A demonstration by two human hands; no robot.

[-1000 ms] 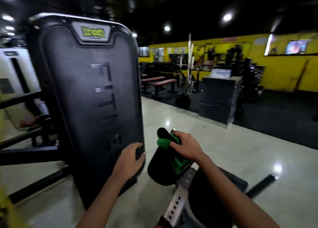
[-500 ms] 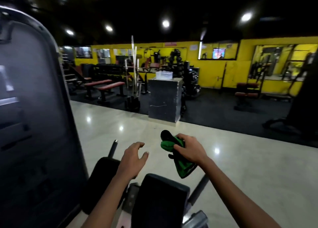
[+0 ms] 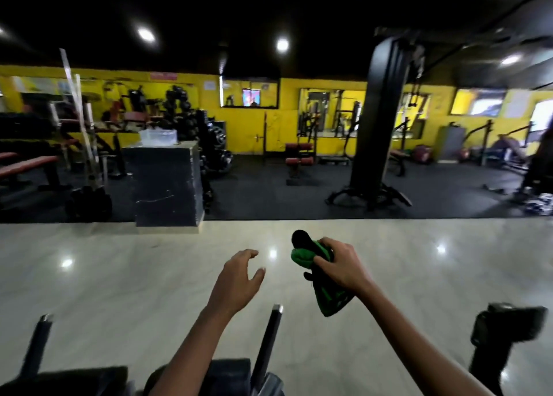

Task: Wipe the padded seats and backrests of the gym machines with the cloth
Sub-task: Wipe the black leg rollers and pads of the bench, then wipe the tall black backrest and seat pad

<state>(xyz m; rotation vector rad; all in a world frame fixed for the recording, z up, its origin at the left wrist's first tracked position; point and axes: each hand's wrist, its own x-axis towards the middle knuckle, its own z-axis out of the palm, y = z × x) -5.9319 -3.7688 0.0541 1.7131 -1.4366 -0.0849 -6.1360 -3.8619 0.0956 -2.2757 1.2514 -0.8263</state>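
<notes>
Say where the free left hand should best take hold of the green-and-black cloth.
Probably the loose tail of the green-and-black cloth, which hangs below the right hand. Come from the left, since the left hand hovers open beside it. The bunched top end is gripped tightly by the right hand, leaving little to take.

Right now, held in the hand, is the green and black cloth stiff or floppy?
Probably floppy: the green and black cloth bunches in the right hand and its free end droops below. It likely weighs little, since one hand's grip carries it.
</notes>
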